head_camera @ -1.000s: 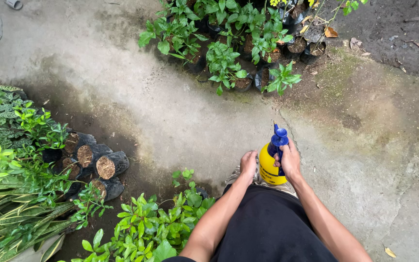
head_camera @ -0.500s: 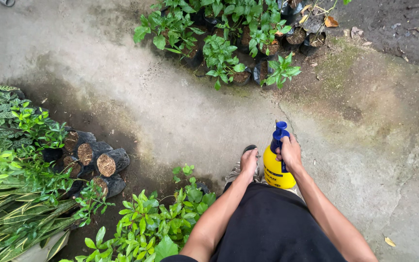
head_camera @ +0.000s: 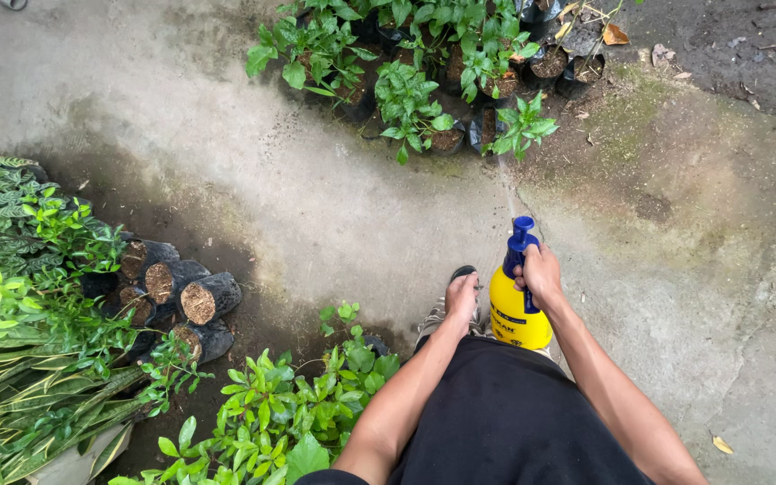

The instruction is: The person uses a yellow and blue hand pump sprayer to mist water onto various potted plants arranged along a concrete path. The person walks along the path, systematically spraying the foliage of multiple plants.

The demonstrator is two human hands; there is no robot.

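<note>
My right hand (head_camera: 541,274) grips the blue pump head of a yellow spray bottle (head_camera: 518,314), held upright in front of my black shorts (head_camera: 505,422). The blue nozzle points toward a cluster of small green plants in black nursery bags (head_camera: 424,99) across the concrete. My left hand (head_camera: 462,301) hangs just left of the bottle, apart from it, with nothing in it. A sandalled foot (head_camera: 460,274) shows beyond its fingers.
Wet concrete path (head_camera: 316,198) runs between plant groups. Leafy plants and black soil-filled bags lying on their sides (head_camera: 181,292) crowd the left edge. More green seedlings (head_camera: 271,422) stand by my left leg. Mossy, bare ground (head_camera: 702,180) lies to the right.
My left hand has come off the bottle and now hangs beside it. The bottle stays in my right hand, slightly lower and nearer my body.
</note>
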